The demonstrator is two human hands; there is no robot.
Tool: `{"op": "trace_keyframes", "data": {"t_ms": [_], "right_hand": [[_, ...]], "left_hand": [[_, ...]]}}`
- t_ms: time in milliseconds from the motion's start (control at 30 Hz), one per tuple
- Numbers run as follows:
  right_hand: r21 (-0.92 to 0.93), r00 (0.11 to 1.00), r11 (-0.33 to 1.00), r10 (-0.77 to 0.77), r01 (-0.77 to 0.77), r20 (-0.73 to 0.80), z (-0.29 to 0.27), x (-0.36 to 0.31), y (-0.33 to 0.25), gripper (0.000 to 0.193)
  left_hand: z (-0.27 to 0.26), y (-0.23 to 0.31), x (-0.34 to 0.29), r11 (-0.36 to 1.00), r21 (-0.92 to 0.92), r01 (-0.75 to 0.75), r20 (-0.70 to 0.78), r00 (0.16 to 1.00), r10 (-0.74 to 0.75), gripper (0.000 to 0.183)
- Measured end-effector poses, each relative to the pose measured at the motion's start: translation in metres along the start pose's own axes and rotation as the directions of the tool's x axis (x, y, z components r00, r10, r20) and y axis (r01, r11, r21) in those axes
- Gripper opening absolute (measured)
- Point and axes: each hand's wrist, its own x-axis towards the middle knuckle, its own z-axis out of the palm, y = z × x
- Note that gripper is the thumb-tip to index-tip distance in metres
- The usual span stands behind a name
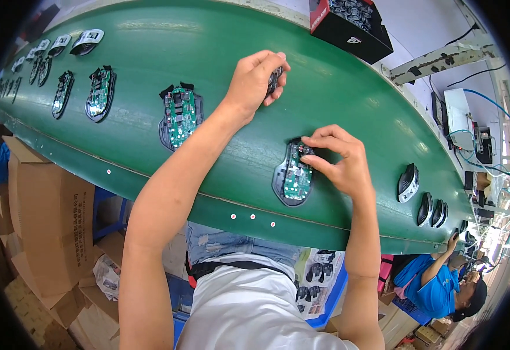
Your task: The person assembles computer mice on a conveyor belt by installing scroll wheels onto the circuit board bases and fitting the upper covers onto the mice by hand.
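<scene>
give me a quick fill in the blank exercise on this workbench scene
1. The grip with thumb and finger at the upper end of a circuit board is the person's own ____ one.
2. The tabletop is coloured ____.
3. The co-worker's shirt at lower right is coloured ____.

Missing words: right; green; blue.

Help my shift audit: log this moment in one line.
Left hand: closed around small dark parts; right hand: thumb and forefinger at far end of green circuit board in curved dark shell; below: green work surface
</scene>
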Motion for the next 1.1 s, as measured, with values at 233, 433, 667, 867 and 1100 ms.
{"op": "trace_keyframes", "data": {"t_ms": [233, 433, 667, 867, 1100], "right_hand": [[-0.149, 0.980, 0.986, -0.103, 0.078, -0.169, 0.027, 0.007, -0.009, 0.032], [-0.095, 0.957, 0.995, -0.060, 0.034, -0.283, 0.008, 0.012, -0.019, 0.036], [0.016, 0.988, 0.995, -0.100, 0.103, -0.117, 0.005, 0.082, -0.047, 0.043], [0.270, 0.990, 0.960, 0.046, -0.080, 0.130, -0.012, 0.082, -0.047, 0.033], [0.248, 0.995, 0.968, 0.009, -0.033, 0.096, -0.028, 0.064, -0.046, 0.021]], "left_hand": [[0.012, -0.009, -0.013, 0.998, -0.055, 0.029, 0.005, 1.000, -0.029, 0.028], [0.013, -0.006, -0.011, 0.973, -0.215, 0.079, 0.091, 0.994, -0.060, 0.031], [0.002, 0.014, -0.015, 0.954, -0.269, 0.134, 0.388, 0.922, -0.020, 0.041], [-0.008, 0.021, -0.014, 0.952, -0.188, 0.240, 0.554, 0.826, -0.099, 0.041], [0.009, 0.022, -0.020, 0.921, -0.224, 0.318, 0.654, 0.750, -0.100, 0.042]]}}
